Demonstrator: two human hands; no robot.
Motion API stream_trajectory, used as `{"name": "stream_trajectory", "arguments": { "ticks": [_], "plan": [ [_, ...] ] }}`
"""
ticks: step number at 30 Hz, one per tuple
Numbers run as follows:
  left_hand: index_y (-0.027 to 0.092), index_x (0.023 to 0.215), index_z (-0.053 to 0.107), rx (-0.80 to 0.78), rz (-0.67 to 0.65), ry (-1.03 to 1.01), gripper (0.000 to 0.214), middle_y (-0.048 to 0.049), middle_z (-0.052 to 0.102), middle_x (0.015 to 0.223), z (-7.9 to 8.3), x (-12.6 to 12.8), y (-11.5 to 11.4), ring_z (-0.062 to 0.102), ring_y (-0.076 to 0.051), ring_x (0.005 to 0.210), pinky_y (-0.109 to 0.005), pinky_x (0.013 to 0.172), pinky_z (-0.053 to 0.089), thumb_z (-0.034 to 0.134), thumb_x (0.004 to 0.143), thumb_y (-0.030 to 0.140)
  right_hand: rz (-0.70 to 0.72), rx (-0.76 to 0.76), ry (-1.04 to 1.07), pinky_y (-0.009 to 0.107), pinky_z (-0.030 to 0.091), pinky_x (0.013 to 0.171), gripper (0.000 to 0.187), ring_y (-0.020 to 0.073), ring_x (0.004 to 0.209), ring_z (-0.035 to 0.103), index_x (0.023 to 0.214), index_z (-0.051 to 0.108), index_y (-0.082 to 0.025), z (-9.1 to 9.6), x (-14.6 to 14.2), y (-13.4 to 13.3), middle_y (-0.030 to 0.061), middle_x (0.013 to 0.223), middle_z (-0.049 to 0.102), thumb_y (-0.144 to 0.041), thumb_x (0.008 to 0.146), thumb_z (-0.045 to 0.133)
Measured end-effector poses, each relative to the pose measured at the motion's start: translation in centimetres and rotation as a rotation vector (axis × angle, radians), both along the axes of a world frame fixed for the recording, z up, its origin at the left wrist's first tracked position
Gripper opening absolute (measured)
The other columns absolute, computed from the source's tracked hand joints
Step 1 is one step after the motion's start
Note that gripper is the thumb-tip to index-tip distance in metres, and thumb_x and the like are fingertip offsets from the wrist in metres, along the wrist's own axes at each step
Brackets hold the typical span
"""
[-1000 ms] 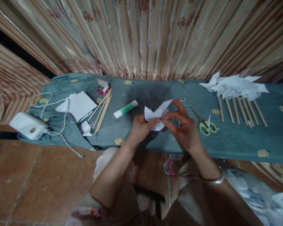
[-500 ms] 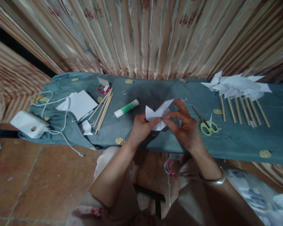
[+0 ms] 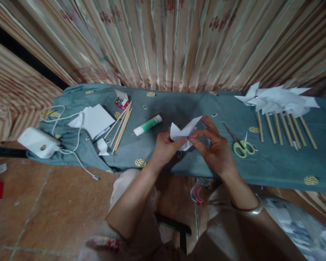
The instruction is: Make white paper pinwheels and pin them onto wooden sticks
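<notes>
A folded white paper pinwheel (image 3: 190, 127) is held above the cloth between both hands. My left hand (image 3: 165, 146) is closed on its left side, with the thumb pressed near the middle. My right hand (image 3: 216, 148) pinches with thumb and forefinger at the pinwheel's centre, where a small shiny thumbtack (image 3: 188, 137) just shows; its other fingers curve behind the paper. The thumbtack is partly hidden by the fingertips. Green-handled scissors (image 3: 240, 145) lie right of my right hand. A glue stick (image 3: 147, 125) lies to the left of the pinwheel.
Pinwheels (image 3: 285, 99) on wooden sticks lie at the right. Loose sticks (image 3: 122, 128), an open box of tacks (image 3: 121, 101), a stack of white paper (image 3: 97, 119) and a white power bank (image 3: 38, 143) with cable are on the left. A curtain (image 3: 163, 43) hangs behind the table.
The view has shifted slightly, so everything on the table appears a little farther right. Both hands keep nearly the same grip on the pinwheel.
</notes>
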State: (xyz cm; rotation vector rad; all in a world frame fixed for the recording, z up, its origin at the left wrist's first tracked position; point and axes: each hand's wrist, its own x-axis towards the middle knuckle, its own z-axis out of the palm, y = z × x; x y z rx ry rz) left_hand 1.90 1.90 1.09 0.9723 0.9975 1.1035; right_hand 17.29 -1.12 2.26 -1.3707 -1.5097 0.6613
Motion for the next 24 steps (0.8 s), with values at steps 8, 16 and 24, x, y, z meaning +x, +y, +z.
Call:
{"name": "stream_trajectory", "arguments": {
  "ticks": [8, 16, 24],
  "plan": [
    [0.014, 0.075, 0.073, 0.026, -0.032, -0.007, 0.032, -0.0016, 0.070, 0.070, 0.0, -0.2, -0.3, 0.058, -0.013, 0.063, -0.025, 0.061, 0.045, 0.083, 0.060, 0.041, -0.016, -0.071, 0.071, 0.058, 0.024, 0.120, 0.013, 0.0320, 0.145, 0.038, 0.078, 0.072, -0.027, -0.8, -0.2, 0.3, 0.0023, 0.143, 0.058, -0.039, 0.080, 0.070],
    [0.013, 0.077, 0.074, -0.012, -0.004, 0.008, 0.034, -0.0015, 0.068, 0.070, -0.3, -0.6, -0.1, 0.057, -0.013, 0.063, -0.025, 0.061, 0.043, 0.084, 0.062, 0.042, 0.000, -0.093, 0.119, 0.061, 0.025, 0.119, 0.013, 0.0314, 0.143, 0.041, 0.080, 0.072, -0.027, -1.4, -0.6, 0.7, 0.0022, 0.142, 0.059, -0.041, 0.080, 0.073],
    [0.013, 0.076, 0.075, -0.035, 0.009, -0.026, 0.033, -0.0019, 0.070, 0.069, 0.0, -1.1, -0.1, 0.059, -0.013, 0.063, -0.026, 0.062, 0.046, 0.085, 0.061, 0.042, 0.032, -0.098, 0.145, 0.060, 0.027, 0.118, 0.014, 0.0301, 0.142, 0.043, 0.081, 0.072, -0.027, -1.3, -1.1, 0.9, 0.0040, 0.142, 0.059, -0.041, 0.081, 0.072]
  ]
}}
